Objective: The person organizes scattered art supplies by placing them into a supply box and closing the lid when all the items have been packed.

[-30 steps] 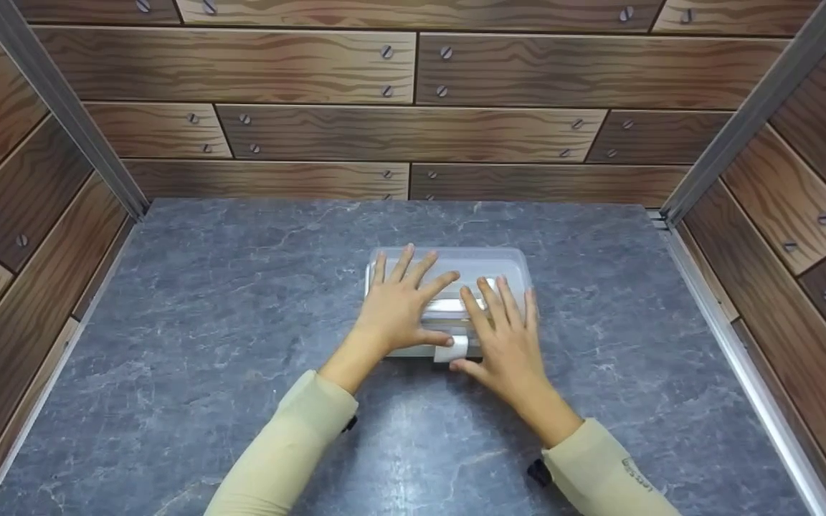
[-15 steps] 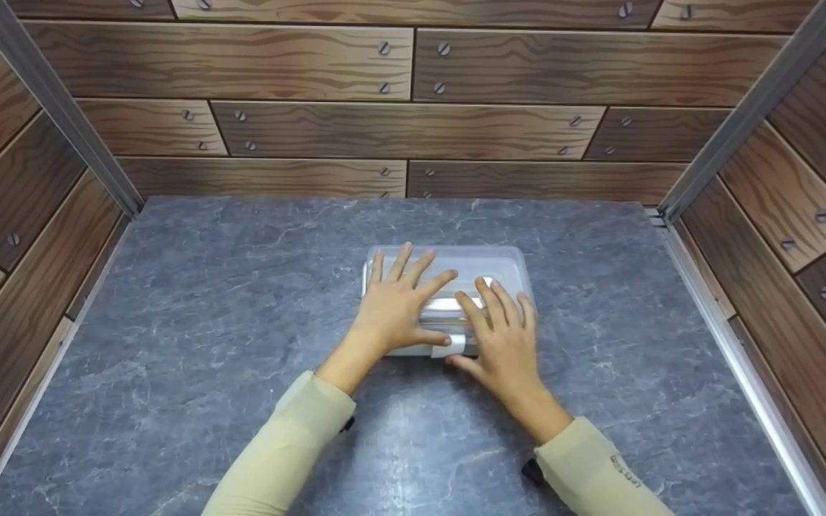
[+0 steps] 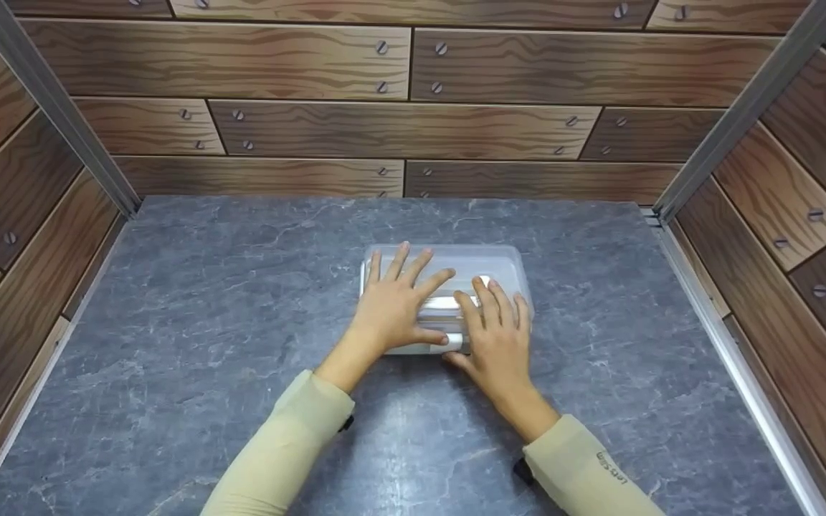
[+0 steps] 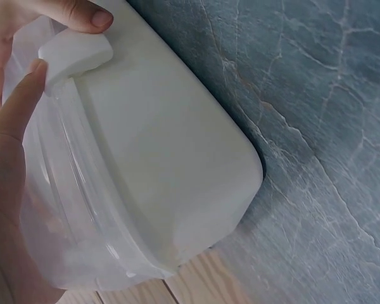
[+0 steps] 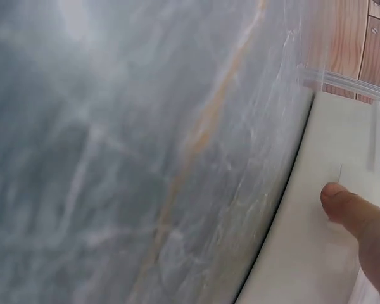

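A white plastic food container [image 4: 158,133] with a translucent lid [image 3: 474,259] sits on the table under both hands. My left hand [image 3: 391,309] rests on the lid's left part with fingers spread, its thumb touching the top of the white latch [image 3: 451,342]. On the right part of the lid lie the slightly bent fingers of my right hand [image 3: 497,347]. Its thumb [image 5: 342,201] presses the front of the latch flap, which hangs close to the container's front wall. In the left wrist view, both thumbs meet the latch [image 4: 79,52]. What the container holds cannot be made out.
The grey-blue marbled tabletop [image 3: 226,287] surrounds the container. Wood-patterned walls [image 3: 298,129] stand behind and at both sides, with metal posts [image 3: 750,107] at the corners. A metal rail [image 3: 736,369] runs along the right edge.
My right hand has shifted slightly left, its thumb drawing in against the latch. The latch flap, standing out further before, now sits closer to the front wall. My left hand keeps its place on the lid.
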Demonstrator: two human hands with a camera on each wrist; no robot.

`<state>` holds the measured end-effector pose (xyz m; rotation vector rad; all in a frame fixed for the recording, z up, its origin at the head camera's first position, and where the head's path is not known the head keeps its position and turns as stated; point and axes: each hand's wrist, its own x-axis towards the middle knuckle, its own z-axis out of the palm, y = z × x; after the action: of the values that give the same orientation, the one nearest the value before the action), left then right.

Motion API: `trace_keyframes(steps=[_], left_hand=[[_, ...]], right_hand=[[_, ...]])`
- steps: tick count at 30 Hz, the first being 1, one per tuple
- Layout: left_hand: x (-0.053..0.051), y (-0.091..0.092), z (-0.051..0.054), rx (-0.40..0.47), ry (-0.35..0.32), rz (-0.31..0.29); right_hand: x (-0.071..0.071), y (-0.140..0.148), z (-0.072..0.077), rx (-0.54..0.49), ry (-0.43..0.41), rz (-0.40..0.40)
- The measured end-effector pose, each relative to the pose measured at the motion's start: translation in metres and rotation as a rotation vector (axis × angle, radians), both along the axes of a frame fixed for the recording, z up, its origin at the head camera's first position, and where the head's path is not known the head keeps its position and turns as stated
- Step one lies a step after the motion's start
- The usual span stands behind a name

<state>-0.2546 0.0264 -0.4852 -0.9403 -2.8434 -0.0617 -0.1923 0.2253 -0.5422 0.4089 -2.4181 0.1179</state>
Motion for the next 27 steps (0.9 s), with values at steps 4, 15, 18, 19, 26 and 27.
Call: trace_keyframes(steps=[4, 15, 18, 19, 26, 27], left_hand=[[0.0, 0.0, -0.002, -0.005, -0.001, 0.007], [-0.011, -0.019, -0.004, 0.353, 0.048, -0.196], [-0.006, -0.041, -0.006, 0.465, 0.071, -0.271], [-0.001, -0.049, -0.006, 0.463, 0.057, -0.252], [0.05, -0.116, 0.011, 0.228, -0.079, 0.027], [0.056, -0.124, 0.015, 0.21, -0.074, 0.05]], right_hand=[[-0.003, -0.001, -0.005, -0.014, 0.011, 0.001], [-0.012, 0.009, 0.002, -0.028, -0.077, 0.098], [-0.009, 0.019, 0.007, -0.062, -0.122, 0.168], [-0.005, 0.024, 0.01, -0.078, -0.136, 0.184], [0.022, 0.075, 0.039, -0.135, -0.193, 0.144], [0.025, 0.082, 0.045, -0.141, -0.201, 0.136]])
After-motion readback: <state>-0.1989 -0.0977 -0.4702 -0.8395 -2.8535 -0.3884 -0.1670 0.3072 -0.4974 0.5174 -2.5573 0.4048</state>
